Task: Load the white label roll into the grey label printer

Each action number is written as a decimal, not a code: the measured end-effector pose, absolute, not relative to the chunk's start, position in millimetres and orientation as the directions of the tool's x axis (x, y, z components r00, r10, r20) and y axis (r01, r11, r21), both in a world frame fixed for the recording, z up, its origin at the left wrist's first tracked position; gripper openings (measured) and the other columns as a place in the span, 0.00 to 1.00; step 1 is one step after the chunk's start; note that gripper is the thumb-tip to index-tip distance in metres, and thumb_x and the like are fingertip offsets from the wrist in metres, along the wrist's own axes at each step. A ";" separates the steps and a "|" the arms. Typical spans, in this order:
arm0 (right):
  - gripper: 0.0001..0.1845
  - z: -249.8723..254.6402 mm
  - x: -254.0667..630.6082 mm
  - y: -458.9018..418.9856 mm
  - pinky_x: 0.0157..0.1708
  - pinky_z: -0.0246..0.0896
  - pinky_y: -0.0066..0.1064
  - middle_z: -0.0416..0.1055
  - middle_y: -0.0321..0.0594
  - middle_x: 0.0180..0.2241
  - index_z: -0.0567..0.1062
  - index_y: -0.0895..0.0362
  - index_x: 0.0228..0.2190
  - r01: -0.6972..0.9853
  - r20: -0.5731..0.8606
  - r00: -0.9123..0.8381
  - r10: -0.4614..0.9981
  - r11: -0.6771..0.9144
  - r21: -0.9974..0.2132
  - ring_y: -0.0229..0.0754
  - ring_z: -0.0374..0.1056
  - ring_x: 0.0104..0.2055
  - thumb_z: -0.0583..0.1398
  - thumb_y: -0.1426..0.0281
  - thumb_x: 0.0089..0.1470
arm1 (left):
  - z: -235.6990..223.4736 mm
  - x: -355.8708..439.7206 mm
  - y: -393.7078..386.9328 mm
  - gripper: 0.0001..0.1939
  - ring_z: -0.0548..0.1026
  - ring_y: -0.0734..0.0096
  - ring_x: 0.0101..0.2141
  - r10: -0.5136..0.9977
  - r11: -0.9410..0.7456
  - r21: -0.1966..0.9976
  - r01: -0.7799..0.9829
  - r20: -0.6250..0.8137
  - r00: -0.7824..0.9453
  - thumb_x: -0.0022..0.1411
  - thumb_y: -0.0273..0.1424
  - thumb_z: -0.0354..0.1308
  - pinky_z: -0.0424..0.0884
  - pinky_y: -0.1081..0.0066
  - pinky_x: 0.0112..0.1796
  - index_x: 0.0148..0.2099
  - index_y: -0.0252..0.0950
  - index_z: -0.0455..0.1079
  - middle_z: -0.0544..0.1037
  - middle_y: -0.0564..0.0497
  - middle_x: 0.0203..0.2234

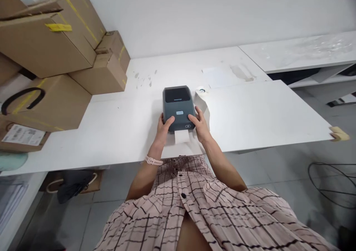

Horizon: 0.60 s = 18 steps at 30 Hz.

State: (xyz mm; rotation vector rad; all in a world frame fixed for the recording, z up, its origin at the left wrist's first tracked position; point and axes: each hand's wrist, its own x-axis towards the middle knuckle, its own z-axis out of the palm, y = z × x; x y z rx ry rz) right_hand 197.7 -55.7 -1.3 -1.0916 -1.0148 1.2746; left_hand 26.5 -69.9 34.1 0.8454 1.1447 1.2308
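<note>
Grey printer [179,104] near the surface's [250,117] front edge, long axis running front to back, paper strip [181,136] pointing toward that edge, left hand [162,131] and right hand [203,128] clamped on its sides, room stretching rightward

two hands [164,127] [200,126], one printer [179,107], one wristband [153,161]

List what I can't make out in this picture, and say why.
All in the head view:
Underside of the grey printer: hidden by its own body.
Fingers of the left grip: partly hidden by the grey printer.
Text on the white label, far left: too small.
Black cable: cut off by the right edge.
</note>
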 end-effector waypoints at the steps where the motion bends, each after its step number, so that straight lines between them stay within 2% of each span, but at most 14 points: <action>1: 0.53 -1.8 197.6 -54.7 0.70 0.56 0.55 0.57 0.49 0.71 0.53 0.49 0.70 -0.245 -0.055 0.034 0.998 -0.045 -0.968 0.59 0.57 0.72 0.67 0.48 0.51 | 32.2 26.8 -70.1 0.43 0.70 0.44 0.63 0.981 0.170 0.948 -0.270 -0.188 -0.042 0.57 0.45 0.69 0.69 0.50 0.61 0.69 0.41 0.60 0.70 0.39 0.65; 3: 0.52 -2.2 197.4 -53.3 0.70 0.56 0.52 0.58 0.47 0.70 0.57 0.48 0.69 -0.276 -0.095 0.041 0.995 -0.080 -0.958 0.56 0.58 0.71 0.69 0.49 0.50 | 28.7 26.7 -68.8 0.41 0.71 0.45 0.62 0.982 0.150 0.953 -0.265 -0.175 -0.072 0.57 0.44 0.69 0.71 0.51 0.59 0.68 0.41 0.62 0.71 0.40 0.64; 10: 0.50 -6.0 198.3 -52.2 0.69 0.57 0.51 0.59 0.47 0.70 0.56 0.48 0.69 -0.192 0.011 0.048 0.999 0.020 -0.981 0.56 0.59 0.70 0.66 0.48 0.52 | 19.1 25.9 -71.1 0.39 0.72 0.50 0.61 0.985 0.072 0.982 -0.176 -0.099 -0.145 0.55 0.46 0.70 0.71 0.57 0.57 0.64 0.38 0.64 0.71 0.38 0.62; 13: 0.48 -8.9 198.5 -52.0 0.69 0.57 0.50 0.58 0.46 0.70 0.55 0.47 0.70 -0.133 0.034 0.045 0.998 0.039 -0.990 0.57 0.57 0.71 0.63 0.46 0.55 | 9.7 29.5 -101.1 0.38 0.73 0.57 0.57 0.925 0.062 0.998 0.029 -0.046 -0.377 0.54 0.48 0.70 0.72 0.64 0.51 0.61 0.40 0.64 0.71 0.39 0.61; 14: 0.47 -10.3 198.2 -51.6 0.69 0.58 0.50 0.58 0.46 0.71 0.55 0.47 0.70 -0.118 0.044 0.051 0.998 0.049 -0.992 0.57 0.56 0.72 0.63 0.46 0.56 | 6.0 31.6 -112.7 0.33 0.75 0.60 0.52 0.889 0.074 0.993 0.092 -0.024 -0.457 0.55 0.50 0.69 0.73 0.66 0.47 0.57 0.39 0.67 0.74 0.41 0.56; 15: 0.47 -12.0 197.6 -50.9 0.69 0.58 0.50 0.57 0.45 0.71 0.55 0.47 0.70 -0.109 0.055 0.060 0.997 0.061 -0.992 0.57 0.55 0.72 0.62 0.46 0.56 | 2.8 34.0 -123.4 0.28 0.77 0.65 0.44 0.884 0.105 0.989 0.101 -0.046 -0.465 0.56 0.52 0.67 0.73 0.69 0.41 0.50 0.38 0.70 0.78 0.44 0.46; 16: 0.47 -14.0 196.9 -50.0 0.69 0.58 0.50 0.56 0.45 0.71 0.55 0.47 0.70 -0.103 0.065 0.071 0.995 0.072 -0.992 0.57 0.55 0.72 0.62 0.46 0.56 | 0.7 36.6 -132.0 0.25 0.76 0.69 0.35 0.914 0.152 0.986 0.068 -0.114 -0.390 0.58 0.54 0.64 0.71 0.71 0.34 0.42 0.37 0.71 0.78 0.46 0.37; 18: 0.46 -18.2 195.5 -48.0 0.69 0.57 0.51 0.55 0.45 0.72 0.55 0.48 0.70 -0.085 0.080 0.079 0.994 0.087 -0.993 0.55 0.55 0.72 0.61 0.46 0.57 | 1.3 41.8 -141.0 0.27 0.69 0.75 0.23 0.942 0.265 0.963 -0.049 -0.270 -0.200 0.57 0.57 0.62 0.62 0.73 0.24 0.31 0.36 0.69 0.74 0.50 0.24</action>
